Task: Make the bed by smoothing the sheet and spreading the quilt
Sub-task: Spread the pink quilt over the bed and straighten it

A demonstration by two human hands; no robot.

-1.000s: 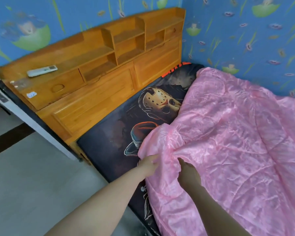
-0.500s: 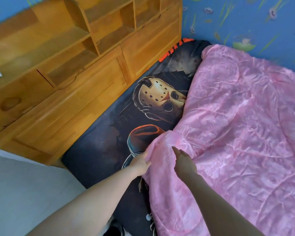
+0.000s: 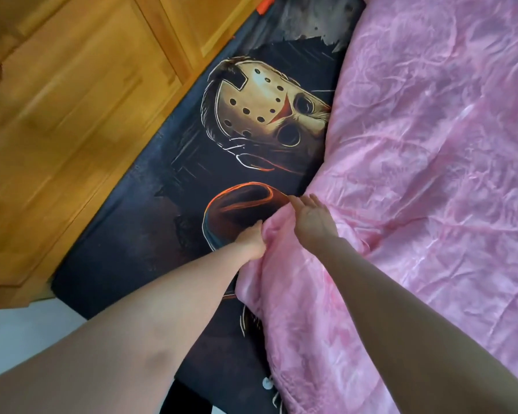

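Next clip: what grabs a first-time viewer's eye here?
The hockey-mask print on the dark sheet, mid-frame, stands out first. A crumpled pink quilt fills the right side; the left hand grips its edge, the right hand rests flat on it.

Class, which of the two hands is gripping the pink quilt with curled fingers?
The left hand grips the quilt at its edge; the right hand lies on it, fingers straight.
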